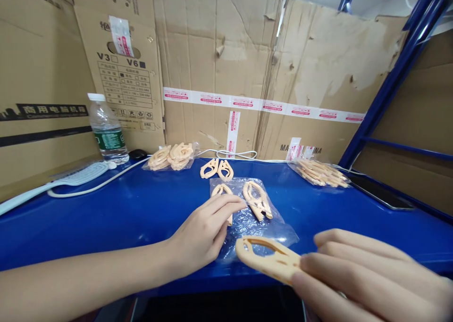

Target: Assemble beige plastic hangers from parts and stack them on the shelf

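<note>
Slipping or tilting could be suffered by the looped beige piece (274, 265), since only one end is pinched between the thumb and fingers of the right hand (368, 275). By the curved left hand (203, 225), a second piece (222, 188) is partly covered; whether it is gripped cannot be told. If that hand were dragged, the plastic bag (249, 232) beneath could be pulled along, and the third piece (260, 204), just beside its fingertips, displaced

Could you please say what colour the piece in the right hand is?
The piece in the right hand is pale peach, best seen in the head view.
</note>
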The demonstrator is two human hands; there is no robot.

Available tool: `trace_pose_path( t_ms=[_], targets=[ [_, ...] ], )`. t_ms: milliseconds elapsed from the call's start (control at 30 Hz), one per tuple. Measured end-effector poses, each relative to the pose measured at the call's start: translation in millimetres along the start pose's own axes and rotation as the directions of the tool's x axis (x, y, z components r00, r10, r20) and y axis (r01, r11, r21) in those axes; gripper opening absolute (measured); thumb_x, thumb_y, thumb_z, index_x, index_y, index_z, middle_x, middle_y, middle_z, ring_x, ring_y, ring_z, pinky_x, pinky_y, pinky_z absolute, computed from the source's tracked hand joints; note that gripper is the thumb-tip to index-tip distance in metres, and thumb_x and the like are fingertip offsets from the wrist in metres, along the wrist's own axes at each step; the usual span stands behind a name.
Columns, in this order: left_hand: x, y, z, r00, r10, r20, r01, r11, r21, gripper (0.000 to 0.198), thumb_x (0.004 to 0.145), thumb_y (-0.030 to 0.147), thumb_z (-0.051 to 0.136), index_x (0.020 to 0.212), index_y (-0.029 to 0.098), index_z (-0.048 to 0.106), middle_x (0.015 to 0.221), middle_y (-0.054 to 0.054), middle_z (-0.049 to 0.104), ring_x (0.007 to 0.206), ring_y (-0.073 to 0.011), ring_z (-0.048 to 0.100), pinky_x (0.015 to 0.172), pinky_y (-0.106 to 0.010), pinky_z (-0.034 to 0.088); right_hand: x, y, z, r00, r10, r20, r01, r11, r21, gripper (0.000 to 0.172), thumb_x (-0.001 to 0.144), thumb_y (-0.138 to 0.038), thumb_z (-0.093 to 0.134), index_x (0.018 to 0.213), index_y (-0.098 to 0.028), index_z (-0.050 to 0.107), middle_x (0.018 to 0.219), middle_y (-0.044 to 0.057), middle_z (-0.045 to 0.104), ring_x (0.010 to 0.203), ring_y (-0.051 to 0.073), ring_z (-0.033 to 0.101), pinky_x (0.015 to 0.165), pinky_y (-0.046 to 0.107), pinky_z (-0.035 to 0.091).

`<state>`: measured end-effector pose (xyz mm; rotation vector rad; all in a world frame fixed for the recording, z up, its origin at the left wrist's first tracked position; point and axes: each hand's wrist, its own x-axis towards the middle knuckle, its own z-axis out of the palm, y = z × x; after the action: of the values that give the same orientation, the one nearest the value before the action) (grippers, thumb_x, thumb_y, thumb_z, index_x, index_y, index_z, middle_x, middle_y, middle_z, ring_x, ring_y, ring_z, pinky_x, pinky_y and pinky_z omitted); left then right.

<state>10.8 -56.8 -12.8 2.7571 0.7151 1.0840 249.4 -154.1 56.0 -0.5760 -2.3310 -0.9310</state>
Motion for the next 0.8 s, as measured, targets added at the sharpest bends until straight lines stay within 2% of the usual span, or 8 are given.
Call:
trace_pose_path(
  t_ms=[133, 267, 367, 500, 567, 633, 733, 800],
  targets=[
    [0, 0, -0.7, 1.000, 0.017, 0.012, -0.017, 1.000, 0.006, 0.054, 0.082, -0.004, 0.040, 0.131, 0.018, 0.045, 0.133, -0.009, 0.050, 0.125, -0.0191, 0.044, 0.108, -0.038, 0.039, 13, 7, 34, 0.971, -0.203, 0.127, 0.208, 0.978, -0.020, 0.029, 0.091, -0.010, 0.040, 0.090, -0.014, 0.068, 0.078, 0.010, 0.064, 0.065, 0.020, 0.057, 0.063, 0.035, 0.050],
    [1, 2, -1.4, 0.995, 0.082, 0.055, -0.084, 0.996, 0.028, 0.056, 0.080, -0.006, 0.040, 0.132, 0.014, 0.044, 0.133, -0.009, 0.052, 0.123, -0.0197, 0.046, 0.107, -0.038, 0.039, 8, 21, 78, 0.970, -0.094, 0.223, 0.137, 0.972, -0.189, 0.029, 0.088, -0.005, 0.040, 0.076, -0.010, 0.067, 0.072, 0.011, 0.057, 0.060, 0.019, 0.050, 0.054, 0.034, 0.043],
    [2, 3, -1.9, 0.987, 0.115, 0.109, -0.120, 0.992, 0.040, 0.050, 0.081, -0.004, 0.040, 0.127, 0.012, 0.049, 0.128, -0.009, 0.057, 0.118, -0.0208, 0.049, 0.104, -0.039, 0.042, 3, 27, 91, 0.960, -0.046, 0.276, 0.111, 0.968, -0.223, 0.026, 0.085, -0.004, 0.044, 0.072, -0.010, 0.065, 0.072, 0.010, 0.055, 0.068, 0.022, 0.052, 0.056, 0.034, 0.043],
    [2, 2, -2.2, 0.980, 0.111, 0.163, -0.119, 0.992, 0.040, 0.045, 0.080, -0.004, 0.041, 0.119, 0.013, 0.056, 0.120, -0.007, 0.062, 0.109, -0.0207, 0.055, 0.098, -0.040, 0.046, 6, 38, 74, 0.941, 0.006, 0.338, -0.020, 0.999, 0.035, 0.018, 0.088, -0.012, 0.052, 0.073, -0.014, 0.061, 0.077, 0.008, 0.054, 0.070, 0.019, 0.053, 0.057, 0.030, 0.044],
    [2, 2, -2.1, 0.977, 0.110, 0.181, -0.119, 0.992, 0.041, 0.044, 0.079, -0.003, 0.042, 0.116, 0.015, 0.058, 0.119, -0.005, 0.063, 0.105, -0.0209, 0.056, 0.097, -0.041, 0.047, 12, 49, 64, 0.913, 0.048, 0.405, -0.168, 0.949, 0.267, 0.012, 0.089, -0.023, 0.057, 0.080, -0.016, 0.061, 0.085, 0.006, 0.055, 0.072, 0.016, 0.054, 0.060, 0.027, 0.046],
    [2, 1, -1.7, 0.976, 0.112, 0.186, -0.122, 0.992, 0.043, 0.042, 0.079, -0.002, 0.043, 0.113, 0.015, 0.060, 0.118, -0.004, 0.064, 0.104, -0.0210, 0.057, 0.097, -0.042, 0.046, 21, 65, 64, 0.892, 0.089, 0.444, -0.272, 0.889, 0.369, 0.011, 0.091, -0.026, 0.056, 0.088, -0.016, 0.061, 0.089, 0.006, 0.057, 0.075, 0.015, 0.056, 0.065, 0.026, 0.047],
    [2, 0, -1.1, 0.978, 0.112, 0.174, -0.121, 0.992, 0.044, 0.041, 0.080, -0.002, 0.043, 0.113, 0.016, 0.060, 0.119, -0.004, 0.064, 0.106, -0.0206, 0.057, 0.099, -0.041, 0.045, 39, 95, 97, 0.891, 0.163, 0.424, -0.291, 0.922, 0.255, 0.012, 0.091, -0.017, 0.051, 0.097, -0.014, 0.061, 0.090, 0.008, 0.061, 0.083, 0.019, 0.058, 0.073, 0.031, 0.048],
    [1, 0, -1.1, 0.982, 0.108, 0.157, -0.116, 0.992, 0.040, 0.041, 0.080, -0.002, 0.043, 0.114, 0.015, 0.059, 0.119, -0.005, 0.063, 0.107, -0.0201, 0.057, 0.099, -0.039, 0.045, 54, 115, 138, 0.886, 0.075, 0.457, -0.204, 0.949, 0.240, 0.025, 0.086, -0.011, 0.055, 0.110, -0.011, 0.059, 0.100, 0.012, 0.063, 0.096, 0.023, 0.058, 0.084, 0.036, 0.048]
  ],
)
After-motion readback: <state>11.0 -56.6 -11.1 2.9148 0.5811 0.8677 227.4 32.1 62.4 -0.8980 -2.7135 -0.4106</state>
